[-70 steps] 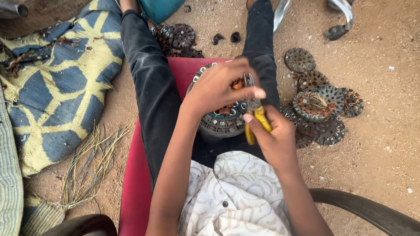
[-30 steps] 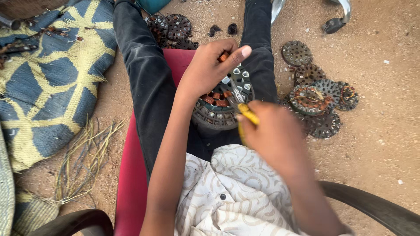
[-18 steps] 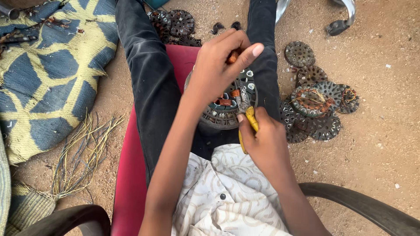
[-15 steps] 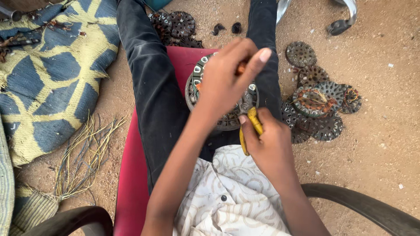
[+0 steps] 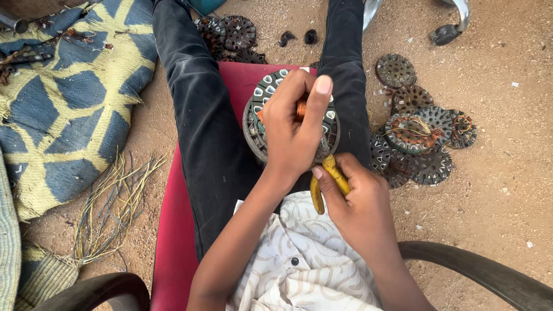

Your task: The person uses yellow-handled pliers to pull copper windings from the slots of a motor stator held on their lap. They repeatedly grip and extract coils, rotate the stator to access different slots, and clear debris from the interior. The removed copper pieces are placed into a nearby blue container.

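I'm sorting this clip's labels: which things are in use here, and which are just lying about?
In use:
left hand on the round motor core with copper wire
right hand gripping the yellow-handled tool
red chair seat

Lying about:
pile of metal discs on the ground
blue and yellow mat
bundle of wire strands

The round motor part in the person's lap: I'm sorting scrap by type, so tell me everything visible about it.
The round motor part is a ring of stacked grey metal with pale slot liners along its rim and copper-coloured wire wound inside. It looks worn and dusty. It lies flat on the red seat between the person's legs. The left hand covers most of it, fingers pinching the copper wire. The right hand, holding a yellow-handled tool, is at its near edge; contact there is hidden.
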